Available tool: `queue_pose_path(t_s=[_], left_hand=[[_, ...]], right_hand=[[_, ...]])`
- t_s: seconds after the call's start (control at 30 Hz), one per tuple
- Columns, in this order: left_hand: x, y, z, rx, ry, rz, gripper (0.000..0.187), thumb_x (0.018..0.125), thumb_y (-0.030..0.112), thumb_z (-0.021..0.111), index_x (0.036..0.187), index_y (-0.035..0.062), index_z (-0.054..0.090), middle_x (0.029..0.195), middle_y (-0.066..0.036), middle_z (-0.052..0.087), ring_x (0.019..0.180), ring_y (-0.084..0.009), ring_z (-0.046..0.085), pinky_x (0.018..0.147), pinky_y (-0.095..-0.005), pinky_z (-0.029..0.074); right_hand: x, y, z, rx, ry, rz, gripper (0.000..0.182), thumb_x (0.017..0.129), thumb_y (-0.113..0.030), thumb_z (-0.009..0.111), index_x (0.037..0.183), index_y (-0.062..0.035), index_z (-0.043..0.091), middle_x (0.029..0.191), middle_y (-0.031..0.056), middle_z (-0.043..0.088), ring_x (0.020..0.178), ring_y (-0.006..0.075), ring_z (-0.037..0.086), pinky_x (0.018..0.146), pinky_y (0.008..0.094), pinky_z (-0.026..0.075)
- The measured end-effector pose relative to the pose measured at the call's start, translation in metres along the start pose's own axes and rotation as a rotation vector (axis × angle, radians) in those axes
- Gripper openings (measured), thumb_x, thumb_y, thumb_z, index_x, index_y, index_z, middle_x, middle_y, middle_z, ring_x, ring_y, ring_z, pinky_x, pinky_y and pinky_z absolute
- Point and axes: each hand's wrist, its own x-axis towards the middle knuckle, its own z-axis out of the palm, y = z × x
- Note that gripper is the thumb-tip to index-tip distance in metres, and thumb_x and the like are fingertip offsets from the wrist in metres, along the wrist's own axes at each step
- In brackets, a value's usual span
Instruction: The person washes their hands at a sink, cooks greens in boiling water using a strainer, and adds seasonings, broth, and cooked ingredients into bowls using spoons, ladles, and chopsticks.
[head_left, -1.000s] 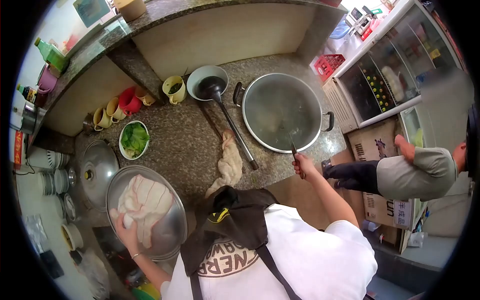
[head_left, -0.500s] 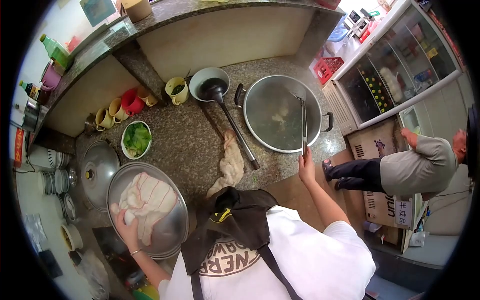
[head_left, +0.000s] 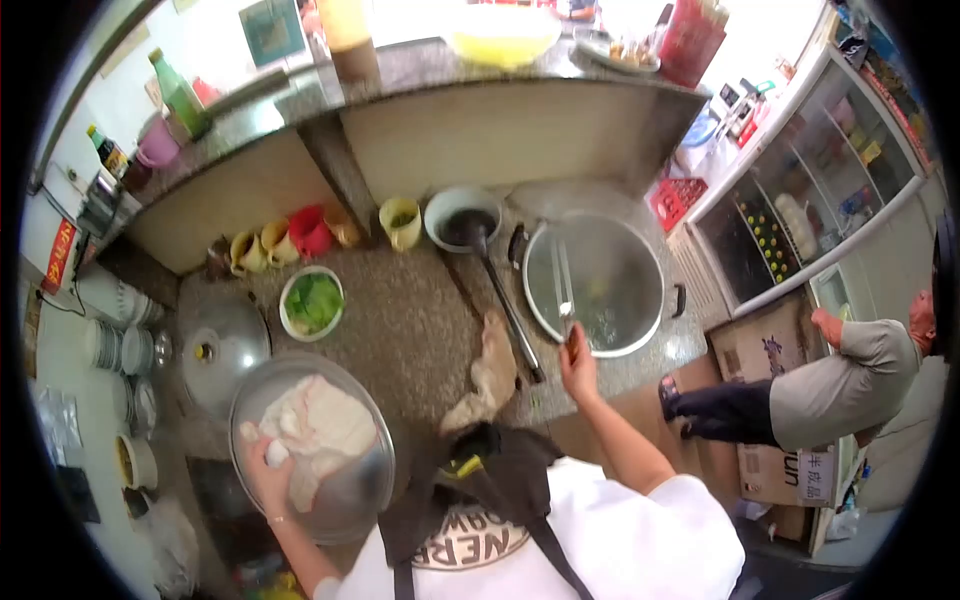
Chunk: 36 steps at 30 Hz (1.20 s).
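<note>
My right hand [head_left: 578, 366] is closed round the handle end of metal tongs [head_left: 563, 285], which reach over the large metal pot [head_left: 657, 312]. Cloudy liquid fills this pot, and pale pieces show faintly in it. At the left, my left hand [head_left: 268, 472] grips a bunched part of a pale cloth [head_left: 335, 425]. Beneath the cloth is a wide round metal tray [head_left: 378, 480]. Between the two hands, a crumpled cloth [head_left: 490, 375] lies on the counter beside the long handle of a dark ladle [head_left: 510, 310], whose head rests in a bowl [head_left: 436, 208].
A bowl of green leaves [head_left: 312, 303] and a metal lid [head_left: 225, 350] stand beyond the tray. Several cups [head_left: 310, 232] line the low wall. Stacked plates [head_left: 105, 345] are at far left. A person [head_left: 835, 385] stands right of the pot, near a glass-door fridge [head_left: 800, 190].
The view has tilted up, so the counter sits lower in it. My right hand and the tongs have moved from the pot's right side toward its left. My left hand stays at the cloth.
</note>
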Motion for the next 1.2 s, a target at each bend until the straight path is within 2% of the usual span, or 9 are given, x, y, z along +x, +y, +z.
queue_pose_path(t_s=[0.23,0.3,0.4,0.67,0.83,0.9,0.97,1.03,1.2], left_hand=[[0.022,0.017,0.013,-0.125,0.019,0.111,0.04,0.051,0.007,0.064,0.089,-0.0004,0.056,0.093,-0.015,0.053,0.092,-0.0315,0.051,0.083,-0.037,0.041],[0.035,0.024,0.019,-0.117,-0.017,0.142,0.039,0.05,0.009,0.065,0.088,-0.0003,0.056,0.092,-0.015,0.053,0.09,-0.0318,0.051,0.082,-0.0373,0.041],[0.051,0.045,0.035,-0.098,-0.052,0.231,0.038,0.05,0.012,0.066,0.085,-0.0001,0.057,0.09,-0.014,0.053,0.088,-0.0316,0.052,0.079,-0.0365,0.042],[0.077,0.193,0.094,-0.187,-0.282,0.43,0.04,0.053,0.012,0.067,0.09,0.0002,0.059,0.097,-0.013,0.053,0.096,-0.0298,0.051,0.082,-0.0342,0.042],[0.093,0.297,0.178,-0.171,-0.456,0.727,0.043,0.056,0.015,0.069,0.095,0.0012,0.059,0.096,-0.013,0.054,0.094,-0.0283,0.053,0.082,-0.0338,0.043],[0.084,0.356,0.211,-0.17,-0.534,0.819,0.043,0.057,0.017,0.068,0.097,0.0016,0.059,0.096,-0.013,0.054,0.093,-0.0279,0.054,0.081,-0.0339,0.043],[0.08,0.405,0.251,-0.135,-0.588,0.934,0.043,0.059,0.017,0.067,0.098,0.0014,0.058,0.097,-0.013,0.054,0.092,-0.0283,0.054,0.081,-0.0335,0.044],[0.069,0.455,0.292,-0.085,-0.655,0.973,0.042,0.061,0.017,0.066,0.099,0.0008,0.058,0.098,-0.013,0.054,0.093,-0.0289,0.053,0.081,-0.0336,0.043],[0.058,0.524,0.399,0.051,-0.716,1.154,0.045,0.062,0.02,0.066,0.101,-0.0003,0.057,0.099,-0.016,0.054,0.094,-0.0312,0.052,0.083,-0.0358,0.042]], right_hand=[[0.023,-0.02,0.075,-0.218,-0.124,-0.154,0.061,0.074,-0.02,0.064,0.127,-0.0126,0.036,0.096,0.0135,0.058,0.078,0.033,0.057,0.068,0.0385,0.047],[0.022,-0.013,0.086,-0.223,-0.092,-0.252,0.059,0.074,-0.02,0.062,0.127,-0.0154,0.036,0.093,0.0149,0.057,0.079,0.0327,0.057,0.067,0.0409,0.047],[0.011,-0.026,0.077,-0.272,-0.17,-0.141,0.055,0.076,-0.019,0.059,0.127,-0.0157,0.037,0.094,0.0154,0.057,0.08,0.0331,0.057,0.068,0.0408,0.047],[-0.067,0.026,0.021,0.0,-0.225,-0.094,0.024,0.081,-0.024,0.053,0.099,-0.0096,0.06,0.089,0.0166,0.06,0.078,0.035,0.058,0.069,0.0413,0.047],[-0.132,0.106,-0.038,0.064,-0.173,0.224,0.024,0.081,-0.027,0.054,0.09,-0.0067,0.063,0.083,0.0161,0.061,0.076,0.0335,0.059,0.067,0.0406,0.047],[-0.149,0.165,-0.045,0.031,-0.028,0.351,0.019,0.082,-0.02,0.053,0.085,-0.0027,0.062,0.068,0.0107,0.063,0.06,0.0199,0.062,0.057,0.0328,0.049],[-0.16,0.217,-0.051,-0.001,0.103,0.495,0.019,0.083,-0.019,0.052,0.083,-0.0016,0.061,0.066,0.0092,0.062,0.056,0.0187,0.061,0.055,0.0321,0.048],[-0.157,0.253,-0.056,0.069,0.147,0.764,0.026,0.08,-0.026,0.053,0.09,-0.0039,0.062,0.083,0.0184,0.061,0.078,0.0356,0.058,0.069,0.0413,0.047],[-0.138,0.301,-0.05,0.195,0.13,1.035,0.031,0.08,-0.026,0.051,0.097,-0.0025,0.061,0.096,0.0198,0.06,0.092,0.0343,0.056,0.08,0.0392,0.043]])
